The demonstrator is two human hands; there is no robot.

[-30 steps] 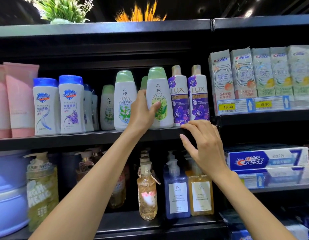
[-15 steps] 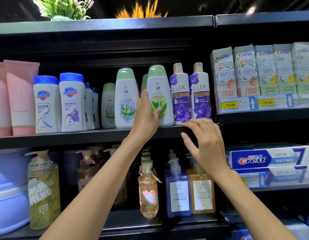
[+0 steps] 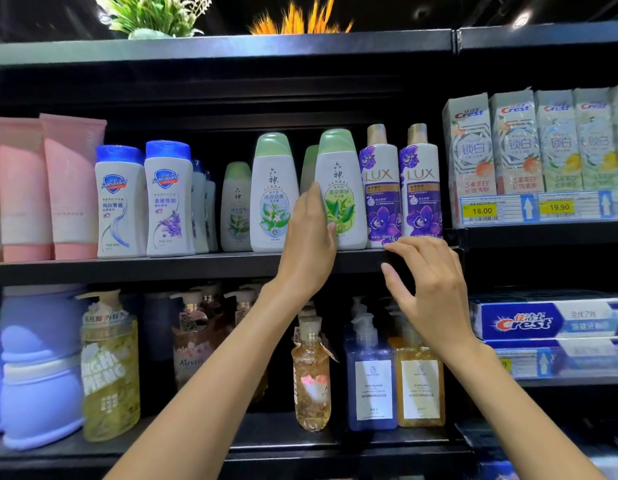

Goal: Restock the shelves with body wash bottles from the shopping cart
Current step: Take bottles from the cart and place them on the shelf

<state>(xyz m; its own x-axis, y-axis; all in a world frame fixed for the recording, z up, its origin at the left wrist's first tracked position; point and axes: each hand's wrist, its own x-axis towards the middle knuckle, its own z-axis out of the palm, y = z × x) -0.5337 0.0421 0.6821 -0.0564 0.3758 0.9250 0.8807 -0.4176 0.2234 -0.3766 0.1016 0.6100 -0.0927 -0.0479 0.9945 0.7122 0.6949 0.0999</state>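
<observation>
1. The green-capped herbal bottle stands upright at the front of the middle shelf, just left of two purple LUX bottles.
2. The left hand rests against the bottle's left side, fingers straight, thumb at its lower front; it is not wrapped around the bottle.
3. The right hand hovers at the shelf edge below the LUX bottles, fingers loosely spread, holding nothing.
4. A second green-capped bottle stands just left of the left hand.
5. Blue-capped Safeguard bottles stand further left.
</observation>
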